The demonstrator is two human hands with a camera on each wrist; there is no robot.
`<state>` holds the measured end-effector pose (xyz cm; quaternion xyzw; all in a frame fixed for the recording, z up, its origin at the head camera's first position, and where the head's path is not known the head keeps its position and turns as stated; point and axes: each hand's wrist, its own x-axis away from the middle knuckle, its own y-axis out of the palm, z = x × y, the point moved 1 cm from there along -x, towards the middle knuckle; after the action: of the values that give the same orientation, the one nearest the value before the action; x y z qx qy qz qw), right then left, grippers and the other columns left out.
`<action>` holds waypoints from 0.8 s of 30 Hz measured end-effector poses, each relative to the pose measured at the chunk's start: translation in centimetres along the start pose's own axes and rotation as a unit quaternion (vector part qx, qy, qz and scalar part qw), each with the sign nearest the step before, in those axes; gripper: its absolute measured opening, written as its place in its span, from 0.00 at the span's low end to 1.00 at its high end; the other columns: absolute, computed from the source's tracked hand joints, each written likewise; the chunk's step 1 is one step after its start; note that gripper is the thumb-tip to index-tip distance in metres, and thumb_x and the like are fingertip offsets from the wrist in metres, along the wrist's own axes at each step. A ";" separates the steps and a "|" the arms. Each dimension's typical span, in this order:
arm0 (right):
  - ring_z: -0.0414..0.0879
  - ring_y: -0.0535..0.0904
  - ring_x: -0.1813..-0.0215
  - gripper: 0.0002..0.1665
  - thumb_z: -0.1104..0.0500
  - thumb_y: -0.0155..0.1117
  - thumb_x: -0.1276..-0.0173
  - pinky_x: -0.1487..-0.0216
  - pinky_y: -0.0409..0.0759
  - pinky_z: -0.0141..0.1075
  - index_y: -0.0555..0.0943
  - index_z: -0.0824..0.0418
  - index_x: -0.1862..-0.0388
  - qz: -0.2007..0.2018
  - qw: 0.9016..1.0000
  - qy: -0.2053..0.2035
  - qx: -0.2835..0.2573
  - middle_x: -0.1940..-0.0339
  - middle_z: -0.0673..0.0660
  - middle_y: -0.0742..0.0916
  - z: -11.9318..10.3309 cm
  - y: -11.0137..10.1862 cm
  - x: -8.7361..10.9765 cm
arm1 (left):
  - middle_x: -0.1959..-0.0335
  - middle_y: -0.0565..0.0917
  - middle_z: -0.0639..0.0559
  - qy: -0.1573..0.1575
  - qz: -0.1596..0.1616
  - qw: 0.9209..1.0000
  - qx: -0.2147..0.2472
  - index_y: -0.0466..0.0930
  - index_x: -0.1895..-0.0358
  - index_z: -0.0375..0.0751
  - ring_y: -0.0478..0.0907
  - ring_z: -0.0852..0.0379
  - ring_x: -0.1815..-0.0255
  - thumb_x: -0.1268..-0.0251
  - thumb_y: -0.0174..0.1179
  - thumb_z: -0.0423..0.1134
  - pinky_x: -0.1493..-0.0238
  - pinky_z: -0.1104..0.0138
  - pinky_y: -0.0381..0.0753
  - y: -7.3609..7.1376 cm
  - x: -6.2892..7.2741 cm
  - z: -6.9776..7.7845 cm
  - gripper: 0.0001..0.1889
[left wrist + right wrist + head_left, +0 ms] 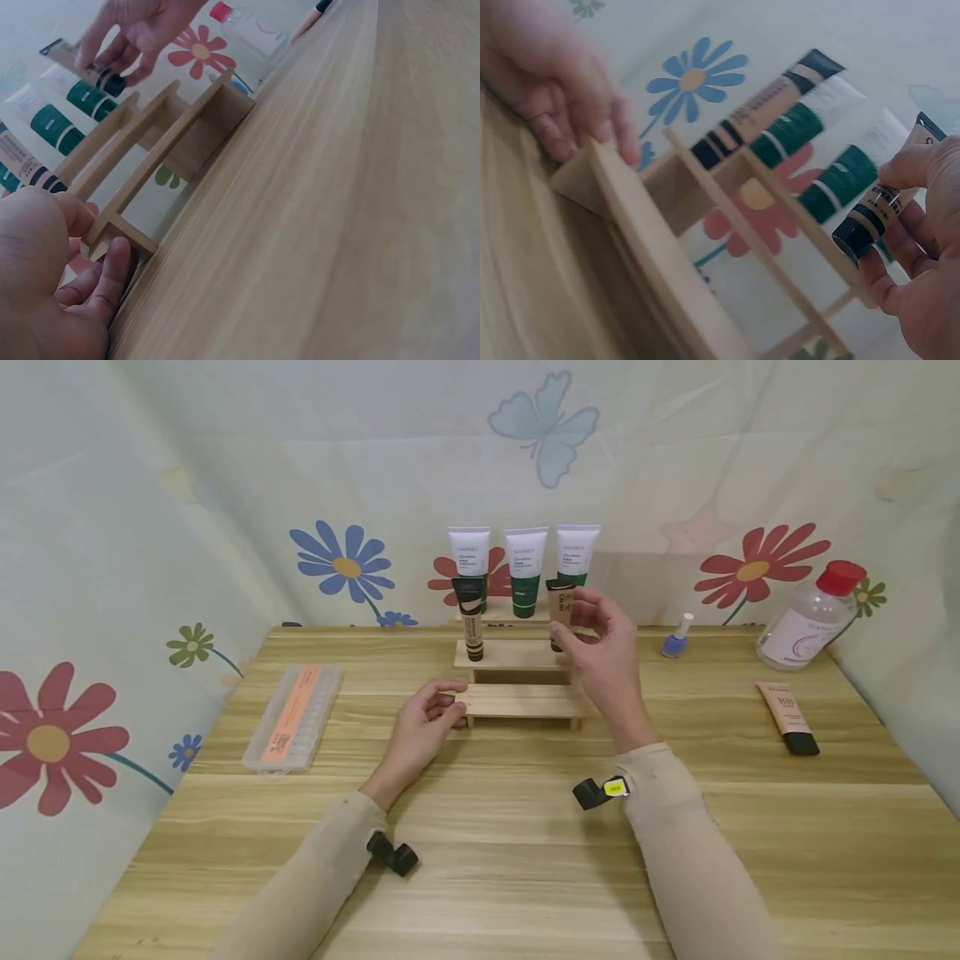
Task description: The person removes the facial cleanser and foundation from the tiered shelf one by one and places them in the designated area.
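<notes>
A three-tier wooden display stand (525, 703) stands at the middle of the table's back. My left hand (420, 731) grips the left end of its lowest step, thumb and fingers around the corner in the left wrist view. My right hand (606, 660) pinches a beige tube with a black cap (885, 206), cap down, over the right end of the middle step. In the right wrist view the cap hangs above that step. A similar beige and black tube (472, 625) stands on the middle step's left end. Three white and green tubes (525, 560) stand along the top step.
On the left lies a clear plastic case (318, 718) with an orange label. To the right are a blue nail polish bottle (675, 645), a clear bottle with a red cap (798, 627) and a lying BB cream tube (787, 717). A flowered curtain (645, 460) hangs behind.
</notes>
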<state>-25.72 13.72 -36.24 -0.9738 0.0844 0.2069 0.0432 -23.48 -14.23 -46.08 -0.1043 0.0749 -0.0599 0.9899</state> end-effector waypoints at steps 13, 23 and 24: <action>0.46 0.85 0.43 0.26 0.62 0.77 0.23 0.43 0.88 0.27 0.85 0.52 0.29 0.077 0.995 -0.034 0.053 0.42 0.53 0.89 -2.1 -8.0 -0.3 | 0.49 0.86 0.37 -0.003 -0.004 1.000 -0.004 0.86 0.33 0.47 0.90 0.41 0.51 0.14 0.64 0.37 0.46 0.58 0.94 0.1 0.0 -0.1 0.14; 0.43 0.83 0.45 0.26 0.61 0.76 0.23 0.50 0.82 0.29 0.86 0.49 0.29 0.143 0.987 -0.023 0.076 0.46 0.45 0.89 -3.0 -13.3 -0.2 | 0.49 0.86 0.38 -0.002 -0.005 1.000 -0.012 0.86 0.33 0.47 0.90 0.42 0.51 0.14 0.64 0.38 0.47 0.58 0.94 0.0 -0.1 -0.3 0.14; 0.44 0.84 0.45 0.26 0.61 0.77 0.23 0.49 0.82 0.27 0.86 0.49 0.29 0.148 0.986 -0.020 0.080 0.46 0.46 0.89 -3.1 -13.7 -0.1 | 0.49 0.86 0.38 -0.002 -0.005 1.000 -0.013 0.86 0.33 0.47 0.90 0.41 0.51 0.14 0.64 0.38 0.47 0.58 0.94 0.0 -0.1 -0.3 0.14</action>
<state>-22.13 26.82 -32.71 -0.9396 0.2430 0.2230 0.0916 -23.67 -14.29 -46.30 -0.1171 0.0730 -0.0633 0.9884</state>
